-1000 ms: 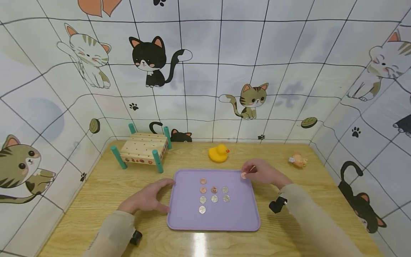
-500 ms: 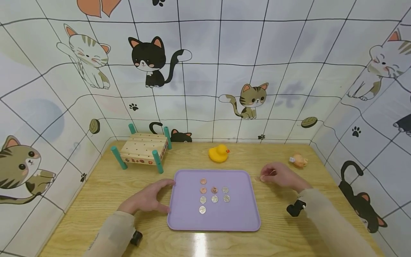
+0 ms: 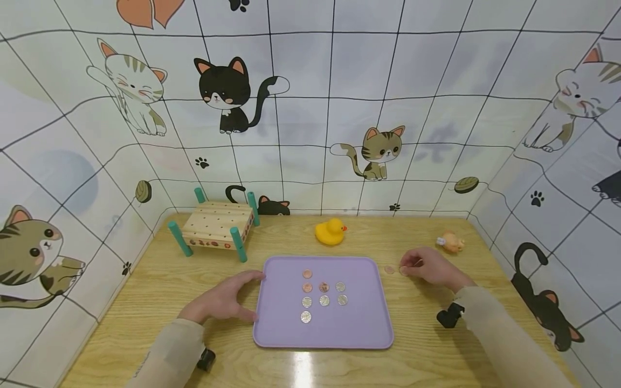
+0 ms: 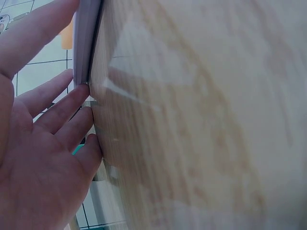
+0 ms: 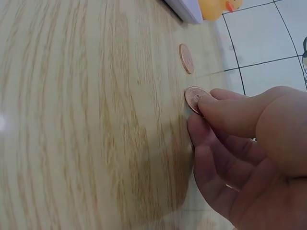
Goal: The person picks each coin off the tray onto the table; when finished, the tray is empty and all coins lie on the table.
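Note:
My right hand (image 3: 429,267) is at the table to the right of the purple tray (image 3: 361,328). In the right wrist view, its thumb and forefinger pinch a copper coin (image 5: 194,98) by the edge, low over the wood. Another copper coin (image 3: 390,269) lies flat between that hand and the tray. My left hand (image 3: 223,296) rests at the tray's left side, fingers spread and touching the rim. Copper coins (image 3: 307,288) and silver coins (image 3: 324,300) lie spaced out on the tray, several in all.
Behind the tray sits a yellow rubber duck (image 3: 330,232). A small wooden toy bed (image 3: 218,218) with green posts stands at the back left. A little doll-like figure (image 3: 451,242) lies at the back right. A cat-print cloth (image 3: 301,118) walls the table.
My right hand has moved right, from above the tray's far right corner to the table beside it. A copper coin now shows left of its fingers. The left hand has stayed put.

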The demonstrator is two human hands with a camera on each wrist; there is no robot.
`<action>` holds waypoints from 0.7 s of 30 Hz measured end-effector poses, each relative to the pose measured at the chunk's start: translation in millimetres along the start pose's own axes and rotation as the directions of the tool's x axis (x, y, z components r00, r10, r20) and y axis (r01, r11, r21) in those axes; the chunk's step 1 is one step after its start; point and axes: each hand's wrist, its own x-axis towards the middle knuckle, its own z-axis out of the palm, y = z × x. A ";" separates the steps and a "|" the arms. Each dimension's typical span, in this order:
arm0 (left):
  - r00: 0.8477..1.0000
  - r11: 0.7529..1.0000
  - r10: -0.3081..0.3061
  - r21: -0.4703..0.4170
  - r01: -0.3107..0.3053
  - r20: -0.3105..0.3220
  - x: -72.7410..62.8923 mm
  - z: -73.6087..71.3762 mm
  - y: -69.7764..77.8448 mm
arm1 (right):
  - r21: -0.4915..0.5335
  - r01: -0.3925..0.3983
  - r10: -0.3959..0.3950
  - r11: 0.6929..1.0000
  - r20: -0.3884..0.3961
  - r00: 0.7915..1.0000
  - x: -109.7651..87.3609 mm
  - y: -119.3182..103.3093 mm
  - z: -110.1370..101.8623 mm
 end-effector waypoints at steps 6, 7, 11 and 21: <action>1.000 1.000 0.008 0.003 -0.008 -0.003 0.2 0.8 -1.3 | -0.053 -0.003 0.003 0.999 0.000 1.000 3.1 -4.9 1.8; 1.000 1.000 0.007 0.003 -0.007 -0.003 0.2 0.7 -1.4 | -0.060 -0.003 0.004 0.998 0.004 1.000 3.7 -5.7 2.2; 1.000 1.000 0.003 -0.004 -0.003 0.000 0.4 0.4 -1.9 | -0.081 -0.018 0.019 0.997 0.009 1.000 5.2 -8.2 4.0; 1.000 1.000 0.019 0.008 -0.019 0.000 0.8 0.1 -3.1 | -0.077 -0.031 0.033 0.997 0.017 0.999 7.3 -8.2 4.2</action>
